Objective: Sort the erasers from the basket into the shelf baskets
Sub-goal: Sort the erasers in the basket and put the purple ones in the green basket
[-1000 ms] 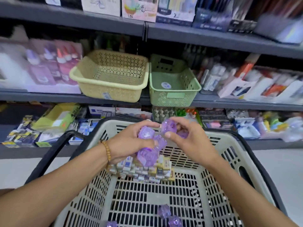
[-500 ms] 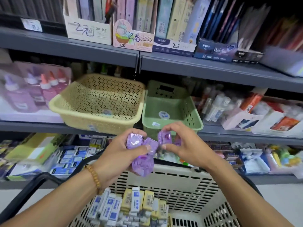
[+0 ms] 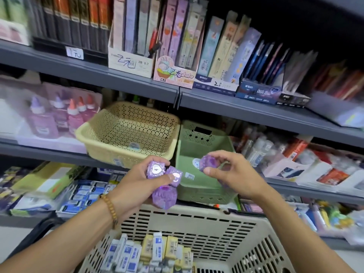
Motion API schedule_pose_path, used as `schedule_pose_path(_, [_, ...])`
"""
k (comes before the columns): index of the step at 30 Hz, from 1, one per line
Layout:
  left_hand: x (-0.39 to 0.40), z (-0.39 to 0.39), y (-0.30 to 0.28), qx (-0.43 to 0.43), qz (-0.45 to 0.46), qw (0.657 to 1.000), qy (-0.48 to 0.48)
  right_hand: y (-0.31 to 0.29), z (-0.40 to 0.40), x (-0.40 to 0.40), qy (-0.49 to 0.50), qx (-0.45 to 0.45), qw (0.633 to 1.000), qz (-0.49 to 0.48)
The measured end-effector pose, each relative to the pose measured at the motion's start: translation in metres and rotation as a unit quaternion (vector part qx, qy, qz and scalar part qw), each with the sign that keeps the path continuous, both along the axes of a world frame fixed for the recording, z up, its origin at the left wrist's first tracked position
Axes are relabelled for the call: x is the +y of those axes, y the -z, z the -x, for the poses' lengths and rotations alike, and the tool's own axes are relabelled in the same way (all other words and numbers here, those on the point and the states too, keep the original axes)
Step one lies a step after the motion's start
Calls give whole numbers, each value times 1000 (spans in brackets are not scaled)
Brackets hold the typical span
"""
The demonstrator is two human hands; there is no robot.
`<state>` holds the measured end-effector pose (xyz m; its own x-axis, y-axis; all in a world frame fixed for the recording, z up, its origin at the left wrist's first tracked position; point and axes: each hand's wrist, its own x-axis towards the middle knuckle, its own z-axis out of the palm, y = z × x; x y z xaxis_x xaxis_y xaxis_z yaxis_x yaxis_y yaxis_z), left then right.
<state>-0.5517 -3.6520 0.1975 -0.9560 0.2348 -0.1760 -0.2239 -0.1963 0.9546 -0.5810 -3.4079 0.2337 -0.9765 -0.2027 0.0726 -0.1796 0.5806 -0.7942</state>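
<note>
Grey shelves (image 3: 246, 107) fill the view, the upper one stocked with boxed pencils and pens, the middle one carrying two shelf baskets side by side: a cream perforated basket (image 3: 126, 134) on the left and a smaller green basket (image 3: 199, 160) touching it on the right; no erasers can be seen in either. Below, nearest the person, a beige shopping basket (image 3: 197, 229) holds a packed row of white, blue and yellow wrapped erasers (image 3: 149, 253) along its front wall. Above that basket's far rim, the left hand (image 3: 137, 188), a beaded bracelet (image 3: 110, 207) on its wrist, has its grip clenched round a cluster of purple erasers (image 3: 163, 180), thumb pressing on one. The right hand (image 3: 232, 174) is raised in front of the green basket, pinching a single purple eraser (image 3: 206, 162) between thumb and fingertips, apart from the left hand's cluster
</note>
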Motion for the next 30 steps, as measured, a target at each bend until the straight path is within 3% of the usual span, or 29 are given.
schedule_pose_path(3, [-1,4,1,0,4,1000,-12,18,38,-14,26,-16,988,-154])
schedule_pose_path(8, [-4,7,9,9,29,999,-33,43,85,-28,13,-91,956,-279])
schedule_pose_path(13, [-6,11,9,-2,20,999,-32,46,95,-21,-4,-151,950,-274])
schedule_pose_path(19, [-2,16,5,-2,21,999,-31,41,88,-3,-32,-130,954,-269])
schedule_pose_path(26, [1,18,9,-4,22,999,-32,50,90,-2,26,-66,953,-295])
schedule_pose_path(30, [2,19,10,-3,17,999,-41,51,93,-2,33,-95,953,-286])
